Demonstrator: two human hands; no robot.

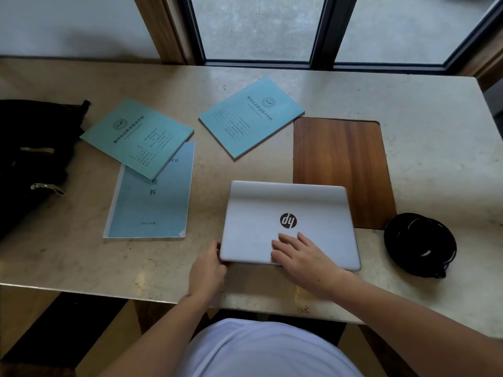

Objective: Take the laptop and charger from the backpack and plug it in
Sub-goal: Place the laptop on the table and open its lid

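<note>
Closed silver laptop [288, 221] lies flat near the tabletop's [68, 257] near edge, centre-right. Left hand [208, 268] grips its near-left corner, fingers curled under. Right hand [302, 257] rests flat on the lid, fingers slightly spread. Coiled black charger [420, 244] sits right of it. Black backpack [32, 159] at left edge; three blue booklets [148, 191] farther back.

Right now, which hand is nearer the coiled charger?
Right. The right hand lies flat on the laptop lid, left of the charger; the left hand grips the laptop's far-left corner.
</note>
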